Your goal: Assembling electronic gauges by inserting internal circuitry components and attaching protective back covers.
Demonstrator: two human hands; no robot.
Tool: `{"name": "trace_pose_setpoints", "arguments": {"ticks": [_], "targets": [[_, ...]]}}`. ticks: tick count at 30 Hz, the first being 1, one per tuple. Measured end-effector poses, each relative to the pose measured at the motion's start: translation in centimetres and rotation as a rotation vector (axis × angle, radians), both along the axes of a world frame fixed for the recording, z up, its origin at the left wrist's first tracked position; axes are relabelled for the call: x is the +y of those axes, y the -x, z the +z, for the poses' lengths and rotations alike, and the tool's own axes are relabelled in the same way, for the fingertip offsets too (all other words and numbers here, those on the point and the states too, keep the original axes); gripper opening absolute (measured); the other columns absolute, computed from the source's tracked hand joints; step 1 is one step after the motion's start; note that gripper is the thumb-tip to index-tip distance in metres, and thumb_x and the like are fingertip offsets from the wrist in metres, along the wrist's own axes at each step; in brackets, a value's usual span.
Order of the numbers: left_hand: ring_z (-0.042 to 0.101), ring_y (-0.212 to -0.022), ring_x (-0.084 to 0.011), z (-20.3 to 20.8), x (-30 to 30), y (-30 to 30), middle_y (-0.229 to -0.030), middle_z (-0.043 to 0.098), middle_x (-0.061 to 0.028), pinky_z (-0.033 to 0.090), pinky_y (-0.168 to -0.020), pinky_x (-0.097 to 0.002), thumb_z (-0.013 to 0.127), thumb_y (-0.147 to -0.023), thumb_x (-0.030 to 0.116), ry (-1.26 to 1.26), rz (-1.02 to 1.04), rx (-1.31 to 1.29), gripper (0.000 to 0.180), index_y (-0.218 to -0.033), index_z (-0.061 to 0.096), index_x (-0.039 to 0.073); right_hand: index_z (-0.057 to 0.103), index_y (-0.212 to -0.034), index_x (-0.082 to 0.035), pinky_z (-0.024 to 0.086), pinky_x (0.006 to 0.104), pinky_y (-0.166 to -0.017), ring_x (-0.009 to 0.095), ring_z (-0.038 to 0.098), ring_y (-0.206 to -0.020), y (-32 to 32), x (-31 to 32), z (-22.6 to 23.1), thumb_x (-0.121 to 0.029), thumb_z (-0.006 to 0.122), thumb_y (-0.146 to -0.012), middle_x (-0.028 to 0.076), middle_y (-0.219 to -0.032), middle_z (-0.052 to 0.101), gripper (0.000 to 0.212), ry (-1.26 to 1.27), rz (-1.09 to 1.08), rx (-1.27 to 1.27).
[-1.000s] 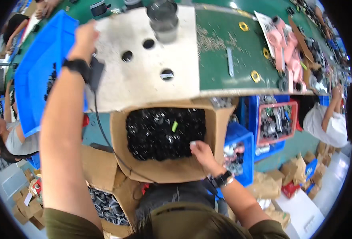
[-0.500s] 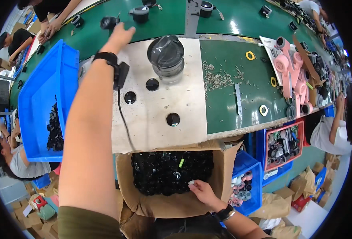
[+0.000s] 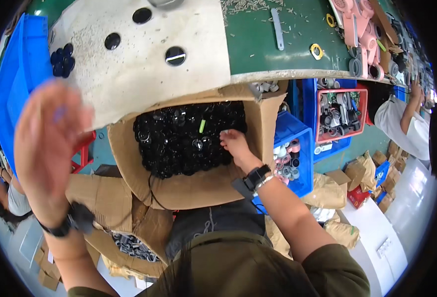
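Observation:
My left hand (image 3: 52, 136) is raised at the left, beside the blue bin and the near edge of the worktable; motion smears its fingers and I cannot tell what they hold, if anything. My right hand (image 3: 237, 147) reaches over the right side of an open cardboard box (image 3: 194, 190). Its fingers are pinched together, with a small whitish bit at the fingertips that I cannot make out. Glossy black round pieces (image 3: 179, 148) fill the box, and a small light-green stick (image 3: 202, 126) lies on top. On the white sheet (image 3: 129, 69) lie separate black discs (image 3: 175, 56) and a dark cluster of them (image 3: 62, 60).
A blue bin (image 3: 23, 74) stands at the left. Right of the box are a blue crate (image 3: 297, 148) of small parts and a red-rimmed crate (image 3: 341, 116). Pink housings (image 3: 359, 29) and a pale flat strip (image 3: 277, 29) lie on the green table. A co-worker (image 3: 401, 119) is at the right.
My left hand has drawn back from the far side of the table toward me, to the left. My right hand remains at the box. The view has tilted down, so the table sits higher.

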State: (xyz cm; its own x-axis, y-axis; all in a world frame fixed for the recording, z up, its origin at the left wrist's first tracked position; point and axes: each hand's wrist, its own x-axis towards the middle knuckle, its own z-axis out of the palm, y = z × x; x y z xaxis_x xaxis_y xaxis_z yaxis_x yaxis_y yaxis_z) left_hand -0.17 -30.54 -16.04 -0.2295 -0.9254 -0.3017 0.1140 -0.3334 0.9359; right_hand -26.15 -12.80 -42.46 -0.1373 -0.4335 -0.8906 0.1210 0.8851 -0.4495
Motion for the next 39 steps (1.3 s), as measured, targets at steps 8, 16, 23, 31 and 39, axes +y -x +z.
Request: {"name": "trace_pose_setpoints", "arguments": {"ticks": [8, 16, 23, 31, 39], "targets": [[0.059, -0.078, -0.0232, -2.4, 15.7, -0.5, -0.088, 0.057, -0.0133, 0.050, -0.070, -0.0315, 0.050, -0.086, 0.020, -0.684, 0.394, 0.126, 0.026, -0.099, 0.049, -0.002, 0.053, -0.097, 0.002, 0.044, 0.0417, -0.075, 0.040, 0.052, -0.086, -1.8, -3.7, -8.6, -0.008, 0.056, -0.075, 0.020, -0.093, 0.055, 0.025, 0.648, 0.343, 1.056], [0.060, -0.081, -0.0237, -3.4, 23.6, -4.8, -0.090, 0.059, -0.0133, 0.049, -0.073, -0.0316, 0.046, -0.087, 0.011, -0.687, 0.731, 0.172, 0.017, -0.098, 0.051, -0.001, 0.059, -0.100, -0.008, 0.045, 0.0439, -0.073, 0.038, 0.056, -0.083, -0.5, -5.5, -9.0, -0.015, 0.051, -0.078, 0.017, -0.089, 0.061, 0.024, 0.377, 0.601, 0.923], [0.059, -0.084, -0.0224, 5.8, 31.4, -15.7, -0.095, 0.057, -0.0113, 0.049, -0.074, -0.0324, 0.050, -0.086, 0.016, -0.277, 0.934, 0.025, 0.023, -0.102, 0.049, 0.000, 0.046, -0.112, -0.010, 0.046, 0.0220, -0.045, 0.018, 0.062, -0.061, -0.6, -2.8, -2.4, -0.007, 0.049, -0.084, 0.010, -0.087, 0.061, 0.028, 0.195, 0.106, 0.129], [0.054, -0.071, -0.0116, 0.6, 53.0, -31.0, -0.089, 0.057, -0.0030, 0.043, -0.061, -0.0226, 0.054, -0.083, 0.021, -0.431, 1.376, -0.568, 0.023, -0.102, 0.053, 0.008, 0.037, -0.124, -0.002, 0.051, 0.0308, -0.078, 0.028, 0.058, -0.094, -7.0, 0.3, 11.0, -0.011, 0.043, -0.090, 0.022, -0.107, 0.054, 0.036, 0.086, 0.228, -0.483], [0.049, -0.099, -0.0324, -17.4, 47.6, -28.3, -0.111, 0.050, -0.0114, 0.046, -0.079, -0.0390, 0.071, -0.063, 0.029, -0.626, 0.132, -1.550, 0.063, -0.117, 0.047, 0.008, 0.035, -0.124, 0.000, 0.047, 0.0321, -0.086, 0.030, 0.056, -0.098, -13.4, 0.9, 17.9, -0.008, 0.047, -0.087, 0.024, -0.111, 0.051, 0.040, 0.196, 0.429, -0.594]]}}
